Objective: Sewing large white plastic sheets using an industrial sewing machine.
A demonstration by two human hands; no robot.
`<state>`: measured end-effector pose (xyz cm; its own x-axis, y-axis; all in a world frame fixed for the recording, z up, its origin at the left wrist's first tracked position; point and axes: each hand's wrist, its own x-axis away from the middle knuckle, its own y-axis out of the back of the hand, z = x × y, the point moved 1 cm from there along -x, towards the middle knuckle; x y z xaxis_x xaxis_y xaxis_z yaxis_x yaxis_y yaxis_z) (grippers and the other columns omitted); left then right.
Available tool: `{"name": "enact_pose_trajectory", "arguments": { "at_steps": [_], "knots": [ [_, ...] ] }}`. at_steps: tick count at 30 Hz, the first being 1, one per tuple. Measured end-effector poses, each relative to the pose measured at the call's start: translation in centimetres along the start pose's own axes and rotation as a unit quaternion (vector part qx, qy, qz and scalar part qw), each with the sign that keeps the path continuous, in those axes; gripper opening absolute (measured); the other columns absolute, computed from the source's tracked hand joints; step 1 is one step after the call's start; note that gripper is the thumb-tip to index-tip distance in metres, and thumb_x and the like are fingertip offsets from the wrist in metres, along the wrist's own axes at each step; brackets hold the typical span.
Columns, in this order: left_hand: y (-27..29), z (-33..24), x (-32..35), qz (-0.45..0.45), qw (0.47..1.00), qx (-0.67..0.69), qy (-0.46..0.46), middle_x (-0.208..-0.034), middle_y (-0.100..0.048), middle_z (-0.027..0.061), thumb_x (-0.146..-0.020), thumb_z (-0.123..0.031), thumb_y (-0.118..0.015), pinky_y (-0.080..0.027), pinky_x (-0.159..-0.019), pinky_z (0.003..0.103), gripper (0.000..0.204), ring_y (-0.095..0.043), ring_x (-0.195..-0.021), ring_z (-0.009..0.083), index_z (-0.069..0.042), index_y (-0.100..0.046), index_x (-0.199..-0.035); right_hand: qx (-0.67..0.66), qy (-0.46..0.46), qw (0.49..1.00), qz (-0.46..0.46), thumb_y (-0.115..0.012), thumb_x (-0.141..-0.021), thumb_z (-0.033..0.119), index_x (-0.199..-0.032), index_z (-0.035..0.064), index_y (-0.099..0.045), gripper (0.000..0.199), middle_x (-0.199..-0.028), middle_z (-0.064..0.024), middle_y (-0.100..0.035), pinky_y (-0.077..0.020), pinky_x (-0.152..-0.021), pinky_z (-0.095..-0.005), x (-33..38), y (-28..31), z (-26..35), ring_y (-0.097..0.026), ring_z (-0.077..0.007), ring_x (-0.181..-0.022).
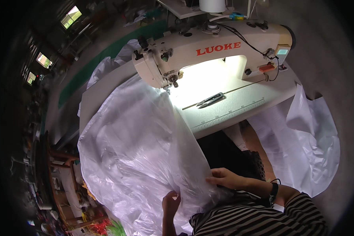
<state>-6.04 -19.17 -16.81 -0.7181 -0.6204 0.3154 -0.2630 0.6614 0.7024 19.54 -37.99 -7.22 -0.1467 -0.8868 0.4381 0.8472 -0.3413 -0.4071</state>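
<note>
A wide sheet of thin, glossy white plastic (133,141) runs from under the needle end of a sewing machine (192,51) down over the table's front edge toward my lap. My left hand (171,203) is closed on the sheet low down, its fingers curled into the folds. Farther right, my right hand (229,178) grips the sheet's right edge between thumb and fingers, with the fingertips partly hidden. Around the presser foot (168,90) the sheet lies flat, lit by the machine's lamp.
Thread snips (211,100) lie on the pale machine table (240,98), beside a printed ruler scale. More white sheeting (303,145) hangs off the table's right side. At the lower left stands a wooden frame (67,173) near red and green bundles (106,227).
</note>
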Motion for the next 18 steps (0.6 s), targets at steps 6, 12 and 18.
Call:
{"name": "enact_pose_trajectory", "arguments": {
  "at_steps": [6, 12, 18],
  "knots": [
    [5.9, 1.8, 2.2, -0.193, 0.968, 0.138, 0.078, -0.071, -0.062, 0.0045, -0.086, -0.006, -0.067, -0.05, -0.064, 0.031, 0.009, -0.058, -0.066, 0.0124, 0.0, -0.064, -0.081, 0.06, 0.016, 0.996, -0.062, -0.054, -0.102, 0.027, -0.12, 0.0001, -0.058, 0.033, -0.096, 0.0001, -0.061, -0.0449, -0.08, -0.0257, 1.4, 0.9, -1.0, -0.052, -0.0079, -0.087],
    [10.1, 7.1, 5.6, -0.271, 0.944, 0.07, 0.176, -0.089, -0.067, 0.0136, -0.089, -0.011, -0.066, -0.052, -0.071, 0.035, 0.018, -0.065, -0.077, 0.0226, 0.002, -0.064, -0.101, 0.164, 0.037, 0.983, -0.078, -0.052, -0.102, 0.024, -0.115, -0.0004, -0.057, 0.028, -0.092, -0.0035, -0.061, -0.0461, -0.079, -0.0269, 1.2, 1.2, -0.7, -0.053, -0.0095, -0.084],
    [10.7, 5.7, 5.9, -0.212, 0.931, -0.021, 0.297, -0.119, -0.061, 0.0194, -0.093, -0.02, -0.062, -0.055, -0.08, 0.035, 0.035, -0.064, -0.098, 0.0273, 0.002, -0.055, -0.118, 0.212, 0.059, 0.971, -0.087, -0.05, -0.102, 0.025, -0.114, -0.0004, -0.055, 0.028, -0.09, -0.008, -0.062, -0.0473, -0.077, -0.0294, 1.5, 1.4, -0.5, -0.057, -0.014, -0.081]
  ]
}}
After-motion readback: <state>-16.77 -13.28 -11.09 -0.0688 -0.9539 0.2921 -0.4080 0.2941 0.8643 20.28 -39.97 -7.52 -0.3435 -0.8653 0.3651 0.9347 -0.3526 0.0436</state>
